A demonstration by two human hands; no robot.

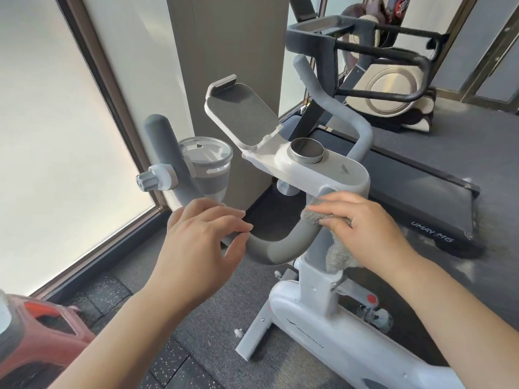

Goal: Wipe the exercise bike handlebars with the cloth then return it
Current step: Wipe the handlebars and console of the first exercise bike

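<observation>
dark speckled gym floor beside a frosted window. grey cloth pressed on the near curve of the grey handlebars, gripped in the right hand (tail dangling below). left hand over the bar, fingers loose, grasping nothing; treadmill behind.

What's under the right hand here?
A grey cloth under the right hand, pressed on the handlebar; one end hangs below. The bar beneath the cloth is covered.
</observation>
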